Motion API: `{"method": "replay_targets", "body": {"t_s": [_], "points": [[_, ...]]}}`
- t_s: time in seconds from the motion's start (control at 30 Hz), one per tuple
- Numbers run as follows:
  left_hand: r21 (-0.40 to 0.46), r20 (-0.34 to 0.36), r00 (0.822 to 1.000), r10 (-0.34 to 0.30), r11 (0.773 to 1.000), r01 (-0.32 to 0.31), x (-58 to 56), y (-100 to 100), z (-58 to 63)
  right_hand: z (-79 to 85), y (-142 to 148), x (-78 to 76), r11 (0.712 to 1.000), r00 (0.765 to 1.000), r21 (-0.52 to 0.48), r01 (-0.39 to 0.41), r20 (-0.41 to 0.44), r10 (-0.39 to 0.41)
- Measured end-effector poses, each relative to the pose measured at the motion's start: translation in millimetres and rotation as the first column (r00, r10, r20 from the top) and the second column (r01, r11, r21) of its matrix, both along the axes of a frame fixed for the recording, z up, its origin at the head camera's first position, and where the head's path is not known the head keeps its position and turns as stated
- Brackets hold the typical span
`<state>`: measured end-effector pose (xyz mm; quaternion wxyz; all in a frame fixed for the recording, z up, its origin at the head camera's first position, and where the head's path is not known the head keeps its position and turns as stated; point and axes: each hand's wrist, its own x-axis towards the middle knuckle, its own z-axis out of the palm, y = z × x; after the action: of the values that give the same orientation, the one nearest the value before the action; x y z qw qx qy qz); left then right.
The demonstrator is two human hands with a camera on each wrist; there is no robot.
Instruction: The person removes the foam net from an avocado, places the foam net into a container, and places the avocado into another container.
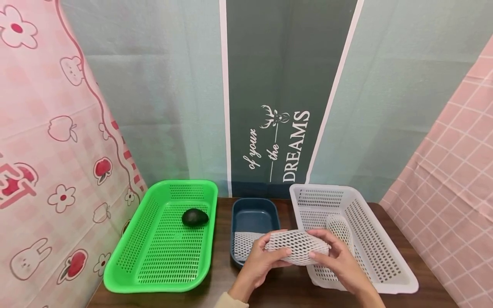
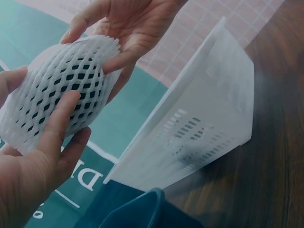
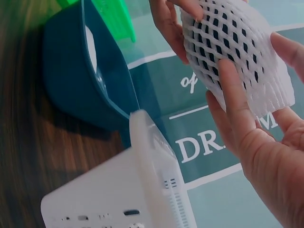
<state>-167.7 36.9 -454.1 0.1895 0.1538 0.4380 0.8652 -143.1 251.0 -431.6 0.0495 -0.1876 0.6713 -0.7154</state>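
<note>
Both hands hold a white foam net sleeve (image 1: 296, 247) above the table, between the blue tub and the white basket. Through the mesh (image 2: 78, 78) a dark thing shows, apparently an avocado. My left hand (image 1: 262, 260) grips one end of the sleeve, thumb on the near side. At the other end, my right hand (image 1: 340, 259) pinches it between thumb and fingers. A black avocado (image 1: 194, 217) lies bare in the green basket (image 1: 213, 239). White foam netting (image 1: 243, 244) lies in the blue tub (image 1: 255, 201), partly hidden by my left hand.
On the right stands the white basket (image 1: 389, 244), with another netted thing (image 1: 339, 229) inside, partly behind my right hand. The baskets and tub sit on a dark wooden table (image 1: 221, 261). A grey-green curtain (image 1: 177, 107) hangs behind; pink patterned cloths flank both sides.
</note>
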Motion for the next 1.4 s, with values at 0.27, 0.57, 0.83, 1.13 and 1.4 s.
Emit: {"method": "replay_targets", "body": {"t_s": [0.27, 0.57, 0.83, 1.13, 1.4], "points": [[-0.032, -0.021, 0.999, 0.032, 0.999, -0.033, 0.8, -12.4, -0.2, -3.4, -13.6, 1.1, 0.995, 0.994, 0.022, 0.102, 0.026, -0.103], [-0.087, -0.054, 0.996, 0.076, 0.993, -0.081, 2.7, -26.3, -0.7, -6.2, -27.9, 0.5, 0.984, 0.986, 0.057, 0.168, 0.000, -0.168], [-0.114, -0.098, 0.991, 0.090, 0.988, -0.101, 2.9, -36.9, 2.5, -4.7, -39.3, 0.7, 0.988, 0.989, 0.030, 0.151, -0.002, -0.151], [-0.138, -0.112, 0.989, 0.099, 0.984, -0.114, 8.2, -48.1, 7.5, -3.2, -50.0, 2.2, 0.995, 0.997, -0.084, 0.057, 0.056, -0.052], [-0.134, -0.093, 0.992, 0.083, 0.986, -0.095, 16.1, -54.8, 4.1, -10.5, -56.0, 6.1, 0.991, 0.999, -0.131, -0.017, 0.025, 0.021]]}}
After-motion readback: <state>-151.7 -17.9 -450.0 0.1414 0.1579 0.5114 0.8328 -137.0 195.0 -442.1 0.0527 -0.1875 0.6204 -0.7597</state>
